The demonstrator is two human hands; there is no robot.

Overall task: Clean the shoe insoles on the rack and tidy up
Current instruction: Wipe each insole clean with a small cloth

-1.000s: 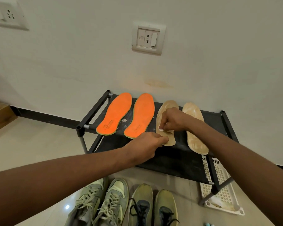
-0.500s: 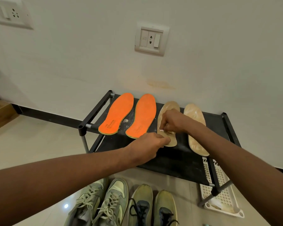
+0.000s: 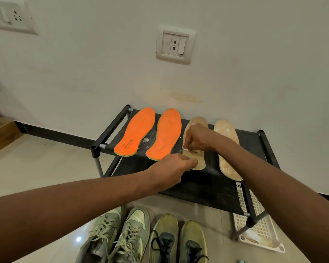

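Two orange insoles (image 3: 136, 131) (image 3: 165, 133) and two tan insoles lie side by side on a black shoe rack (image 3: 203, 184). My left hand (image 3: 171, 168) pinches the heel end of the left tan insole (image 3: 198, 122) and holds it down. My right hand (image 3: 197, 138) is curled over the middle of that insole and pinches a small white wipe (image 3: 185, 148) against it. The right tan insole (image 3: 227, 149) lies untouched beside my right forearm.
White dust marks (image 3: 146, 141) lie on the rack between the orange insoles. Two pairs of sneakers (image 3: 139, 238) stand on the floor in front. A white perforated tray (image 3: 258, 230) sits under the rack's right end. The wall with a socket plate (image 3: 174, 45) is just behind.
Both hands stay on the left tan insole; my right hand has shifted only slightly along it with the wipe. The view has tilted a little.
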